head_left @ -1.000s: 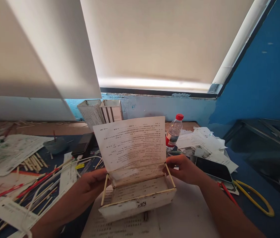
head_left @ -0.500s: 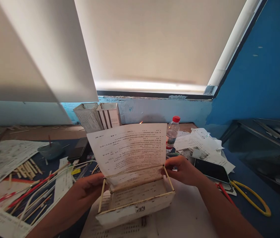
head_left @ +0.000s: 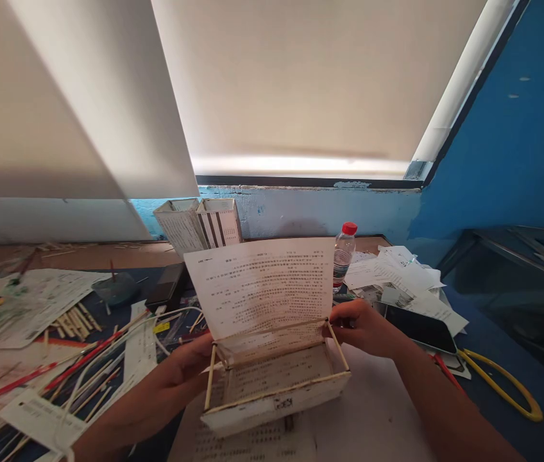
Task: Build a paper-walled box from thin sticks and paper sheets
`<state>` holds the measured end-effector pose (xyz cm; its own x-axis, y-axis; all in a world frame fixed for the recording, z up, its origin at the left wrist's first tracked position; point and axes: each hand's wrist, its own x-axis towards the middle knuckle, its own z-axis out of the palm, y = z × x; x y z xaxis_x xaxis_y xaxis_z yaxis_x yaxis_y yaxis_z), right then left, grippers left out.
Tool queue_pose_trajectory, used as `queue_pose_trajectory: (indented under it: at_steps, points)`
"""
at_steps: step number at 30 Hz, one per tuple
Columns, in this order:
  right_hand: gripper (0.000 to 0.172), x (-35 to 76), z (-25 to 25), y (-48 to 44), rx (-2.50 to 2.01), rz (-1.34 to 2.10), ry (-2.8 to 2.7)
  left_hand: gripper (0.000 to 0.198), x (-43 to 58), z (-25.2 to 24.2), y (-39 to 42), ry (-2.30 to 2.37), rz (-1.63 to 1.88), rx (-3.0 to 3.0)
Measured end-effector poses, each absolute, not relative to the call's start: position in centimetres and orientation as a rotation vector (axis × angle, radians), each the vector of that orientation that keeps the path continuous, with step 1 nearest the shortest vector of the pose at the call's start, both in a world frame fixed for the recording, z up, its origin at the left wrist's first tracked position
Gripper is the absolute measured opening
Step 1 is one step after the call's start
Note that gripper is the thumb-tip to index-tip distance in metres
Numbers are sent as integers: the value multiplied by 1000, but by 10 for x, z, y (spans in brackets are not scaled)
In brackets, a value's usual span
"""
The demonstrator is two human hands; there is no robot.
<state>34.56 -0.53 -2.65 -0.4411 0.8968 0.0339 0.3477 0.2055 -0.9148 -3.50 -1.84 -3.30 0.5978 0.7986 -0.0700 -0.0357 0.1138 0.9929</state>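
Note:
Between both hands is an open, shallow paper box (head_left: pixel 253 416) with thin sticks along its edges. A large printed sheet (head_left: pixel 272 292) stands up along the box's far side, slightly curved. My left hand (head_left: pixel 183 372) is closed around the box's far left corner, its fingertips partly hidden behind the wall and the sheet. On the opposite far corner, my right hand (head_left: pixel 361 327) pinches the box where sheet and wall meet. Beneath the box are a white sheet (head_left: pixel 373 410) and a printed page (head_left: pixel 253 449).
Two upright paper boxes (head_left: pixel 199 224) stand by the wall. A red-capped bottle (head_left: pixel 344 250), loose papers (head_left: pixel 401 273), a phone (head_left: pixel 419 328) and yellow-handled scissors (head_left: pixel 503 385) lie to the right. Sticks (head_left: pixel 77 321), a white cable (head_left: pixel 79 385) and a dark case (head_left: pixel 167 287) are on the left.
The camera view has turned slightly left, so everything appears shifted to the right. Both hands keep their hold on the box, and the sheet still stands behind it.

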Motion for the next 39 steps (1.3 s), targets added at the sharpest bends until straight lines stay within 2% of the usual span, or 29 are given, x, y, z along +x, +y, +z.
queue_pose_trajectory:
  at_steps: [13,20,29,36,39]
  points:
    - [31,346,-26,-5,-1145,1226,-1936,47,-32,-27,-18,661,685,1311]
    - [30,343,-20,-7,-1154,1194,-1963,35,-33,-26,-13,739,709,1385]
    - [24,343,-17,-9,-1118,1201,-1930,30,-35,-36,-9,762,700,1380]
    - [24,343,-19,-7,-1110,1172,-1946,45,-33,-35,-12,728,833,1268]
    - [23,343,-20,-6,-1098,1188,-1950,37,-25,-33,-13,837,908,1183]
